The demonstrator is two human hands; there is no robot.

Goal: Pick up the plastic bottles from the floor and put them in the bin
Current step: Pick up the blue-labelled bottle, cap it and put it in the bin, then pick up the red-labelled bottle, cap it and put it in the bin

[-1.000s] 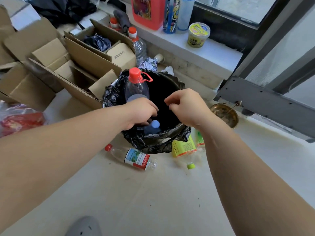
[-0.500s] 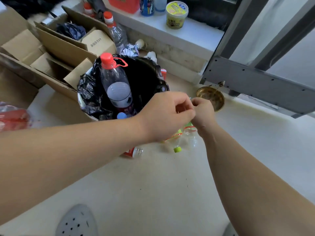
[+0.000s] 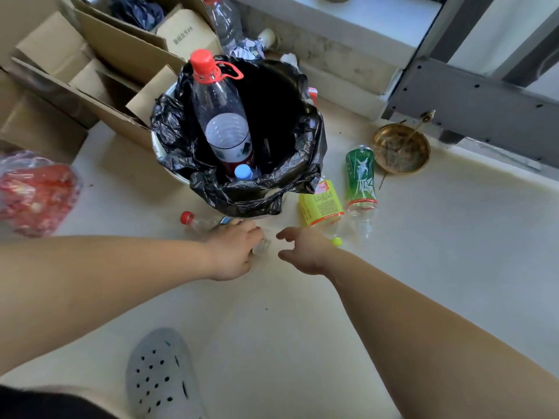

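Observation:
The bin (image 3: 273, 204), lined with a black bag, stands on the floor. Inside it a large clear bottle with a red cap (image 3: 223, 128) stands upright beside a small blue-capped bottle (image 3: 243, 172). In front of the bin lies a small red-capped bottle (image 3: 196, 221); my left hand (image 3: 233, 251) is curled over its body. My right hand (image 3: 302, 252) hovers open just right of it, fingers apart, close to the green cap of a yellow-labelled bottle (image 3: 322, 207). A green-labelled bottle (image 3: 361, 176) lies to the right of that one.
Open cardboard boxes (image 3: 90, 71) crowd the left of the bin. A brass dish (image 3: 400, 148) sits at the right by a grey metal frame (image 3: 469, 98). A red plastic bag (image 3: 33, 192) lies far left. My grey shoe (image 3: 160, 376) is near the bottom. Another clear bottle (image 3: 225, 19) stands behind the bin.
Both hands have come away from the bin's mouth and dropped to the floor in front of it. My left hand has closed over the small red-capped bottle; my right hand has opened.

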